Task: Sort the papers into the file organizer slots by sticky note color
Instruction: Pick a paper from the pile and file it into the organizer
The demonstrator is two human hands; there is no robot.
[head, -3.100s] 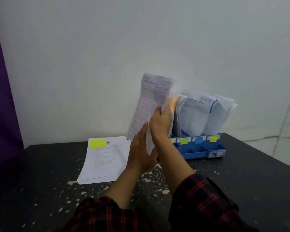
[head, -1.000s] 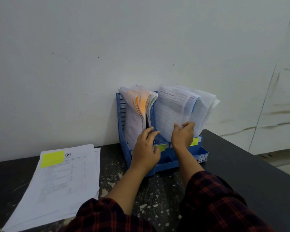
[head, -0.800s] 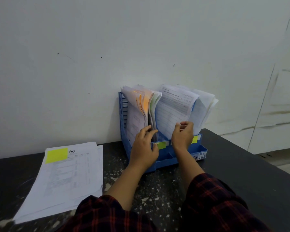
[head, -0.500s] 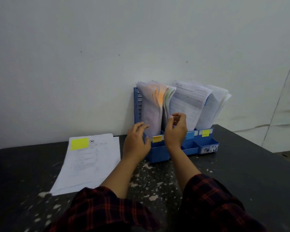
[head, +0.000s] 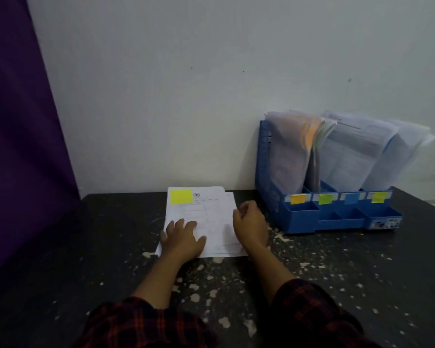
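Observation:
A stack of white papers (head: 209, 214) lies flat on the dark table, its top sheet carrying a yellow sticky note (head: 180, 196) at the upper left corner. My left hand (head: 182, 238) rests flat on the stack's lower left part, fingers spread. My right hand (head: 250, 226) hovers at the stack's right edge with loosely curled fingers, holding nothing. The blue file organizer (head: 299, 217) stands to the right against the wall, its slots full of upright papers (head: 349, 154). Its front labels are orange (head: 298, 199), green (head: 325, 199), blue (head: 349, 198) and yellow (head: 378, 197).
The black table (head: 337, 272) is speckled with pale paint flecks. A white wall (head: 186, 84) closes the back, and a purple curtain (head: 18, 134) hangs at the left. My plaid sleeves (head: 146, 325) fill the bottom of the view.
Both hands have left the organizer's papers and moved left to the flat stack. The left hand now lies on it. The view has swung left.

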